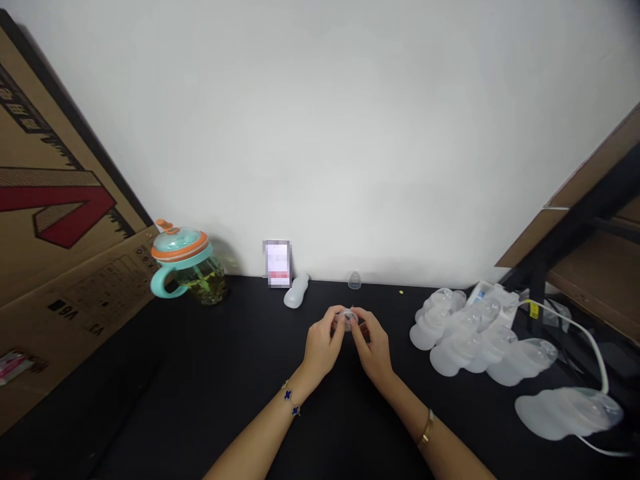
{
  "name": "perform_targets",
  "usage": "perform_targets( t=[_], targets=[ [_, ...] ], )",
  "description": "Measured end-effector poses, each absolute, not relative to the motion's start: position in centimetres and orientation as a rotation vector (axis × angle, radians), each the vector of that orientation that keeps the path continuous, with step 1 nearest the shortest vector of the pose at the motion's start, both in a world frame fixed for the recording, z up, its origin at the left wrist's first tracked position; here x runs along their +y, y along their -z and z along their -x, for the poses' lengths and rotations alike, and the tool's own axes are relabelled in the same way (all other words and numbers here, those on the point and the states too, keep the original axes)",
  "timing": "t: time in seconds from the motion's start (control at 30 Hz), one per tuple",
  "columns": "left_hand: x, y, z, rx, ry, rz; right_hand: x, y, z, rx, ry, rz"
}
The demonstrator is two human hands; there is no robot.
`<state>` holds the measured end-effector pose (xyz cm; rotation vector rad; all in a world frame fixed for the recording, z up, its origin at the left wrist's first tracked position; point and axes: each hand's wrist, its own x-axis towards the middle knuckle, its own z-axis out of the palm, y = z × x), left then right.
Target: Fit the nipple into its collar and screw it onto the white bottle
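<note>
In the middle of the black table, my left hand (323, 340) and my right hand (371, 342) meet around a small clear round piece (349, 321), with fingers and thumbs closed on both sides of it. Its exact kind is partly hidden by the fingertips. Behind the hands, close to the wall, stands a clear dome-shaped cap (355, 281). A white waisted bottle body (297, 292) lies to the left of that cap, apart from my left hand.
Several frosted bottles with clear caps (457, 343) lie grouped at right, by a white box (500, 300). Another bottle (565, 412) lies nearer, beside a white cable (595, 333). At left are a teal-handled jug (203, 277), a phone (278, 263) and a large carton (65, 267).
</note>
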<state>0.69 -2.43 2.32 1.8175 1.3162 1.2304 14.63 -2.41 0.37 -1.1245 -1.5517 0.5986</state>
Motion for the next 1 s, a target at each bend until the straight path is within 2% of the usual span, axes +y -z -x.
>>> perform_targets(
  t=[0.57,0.8,1.0],
  targets=[
    [-2.1,-2.1,-0.9,1.243,-1.272,-1.651,-2.4,-0.2,-14.8,-1.526,-0.669,1.077],
    [-2.1,-2.3,-0.9,1.21,-1.322,-1.543,-1.3,0.0,-14.6,-0.989,-1.207,1.007],
    [-2.3,-2.5,-1.1,1.193,-1.287,-1.529,-0.9,-0.3,-14.5,-0.876,-1.582,0.905]
  ],
)
